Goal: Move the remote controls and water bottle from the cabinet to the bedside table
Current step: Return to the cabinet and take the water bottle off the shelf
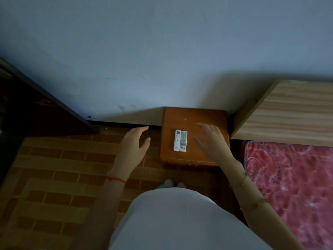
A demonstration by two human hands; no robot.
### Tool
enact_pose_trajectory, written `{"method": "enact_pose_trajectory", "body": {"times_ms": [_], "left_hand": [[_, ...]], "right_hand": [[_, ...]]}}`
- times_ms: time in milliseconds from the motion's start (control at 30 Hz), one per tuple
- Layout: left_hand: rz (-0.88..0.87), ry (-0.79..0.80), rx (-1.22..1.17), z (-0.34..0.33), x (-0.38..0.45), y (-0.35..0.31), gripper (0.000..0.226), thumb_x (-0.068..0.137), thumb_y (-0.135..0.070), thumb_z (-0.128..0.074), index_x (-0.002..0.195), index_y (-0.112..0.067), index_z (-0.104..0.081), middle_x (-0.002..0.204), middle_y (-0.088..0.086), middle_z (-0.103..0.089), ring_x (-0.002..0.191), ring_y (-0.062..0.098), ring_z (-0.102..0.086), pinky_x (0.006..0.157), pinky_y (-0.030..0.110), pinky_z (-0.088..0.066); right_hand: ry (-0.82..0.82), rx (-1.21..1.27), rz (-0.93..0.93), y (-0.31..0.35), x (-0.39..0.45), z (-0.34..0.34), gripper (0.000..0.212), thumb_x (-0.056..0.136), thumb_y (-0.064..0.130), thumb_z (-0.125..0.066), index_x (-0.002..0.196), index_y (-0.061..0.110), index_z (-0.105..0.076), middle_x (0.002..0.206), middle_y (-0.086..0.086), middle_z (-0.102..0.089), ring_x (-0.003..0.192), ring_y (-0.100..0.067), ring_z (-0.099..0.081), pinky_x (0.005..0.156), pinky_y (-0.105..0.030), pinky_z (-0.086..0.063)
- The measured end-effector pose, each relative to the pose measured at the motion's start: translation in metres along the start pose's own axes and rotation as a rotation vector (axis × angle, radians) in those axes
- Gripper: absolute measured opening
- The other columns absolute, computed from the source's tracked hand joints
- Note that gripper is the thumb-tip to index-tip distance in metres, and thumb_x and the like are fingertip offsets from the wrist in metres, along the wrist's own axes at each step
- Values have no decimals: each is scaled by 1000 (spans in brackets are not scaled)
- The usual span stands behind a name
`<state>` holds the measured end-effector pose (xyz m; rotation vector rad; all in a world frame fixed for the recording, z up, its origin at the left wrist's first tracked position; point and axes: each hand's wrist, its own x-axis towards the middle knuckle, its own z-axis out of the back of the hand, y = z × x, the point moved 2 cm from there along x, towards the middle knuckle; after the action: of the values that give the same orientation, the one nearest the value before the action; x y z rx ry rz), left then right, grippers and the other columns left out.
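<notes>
Two white remote controls lie side by side on the brown wooden bedside table [194, 116]. The left remote [177, 140] has a small screen at its far end. The right remote [183, 141] has coloured buttons and a red mark at its near end. My left hand [135, 143] hovers over the floor just left of the table, fingers apart and holding nothing. Above the table's right half is my right hand [211, 139], spread flat and empty, to the right of the remotes. No water bottle or cabinet can be made out.
A bed with a light wooden headboard [288, 112] and a red patterned cover [292, 186] stands right of the table. A dark door or panel [41, 109] is at the far left. The wall [162, 51] rises behind the table. The floor [63, 168] has a brick pattern.
</notes>
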<state>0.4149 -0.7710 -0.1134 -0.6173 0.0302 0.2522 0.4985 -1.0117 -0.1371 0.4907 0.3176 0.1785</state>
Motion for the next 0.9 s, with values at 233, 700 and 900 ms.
{"method": "enact_pose_trajectory", "body": {"times_ms": [233,700,900], "left_hand": [[98,-142,-40,30,-36,7,44,94,-26,-54,137,-21,-46,138,-2,-50,127,12,-46,103,27,-41],[618,-603,-98,110,-210,105,43,94,-31,-53,135,-20,-49,136,2,-52,125,18,-49,104,33,-39],[891,-778,-82,143,-316,165,41,94,-26,-54,135,-21,-49,133,4,-55,107,10,-51,90,21,-35]], "right_hand": [[71,-1,172,35,0,5,57,93,43,-55,144,26,-35,151,0,-37,143,-21,-27,113,-41,-29],[388,-98,857,233,-39,-78,50,95,37,-53,141,22,-41,142,-1,-47,135,-21,-36,112,-40,-34],[530,-148,1125,351,-109,-157,38,96,28,-53,130,13,-53,135,-11,-54,126,-29,-50,105,-36,-36]]}}
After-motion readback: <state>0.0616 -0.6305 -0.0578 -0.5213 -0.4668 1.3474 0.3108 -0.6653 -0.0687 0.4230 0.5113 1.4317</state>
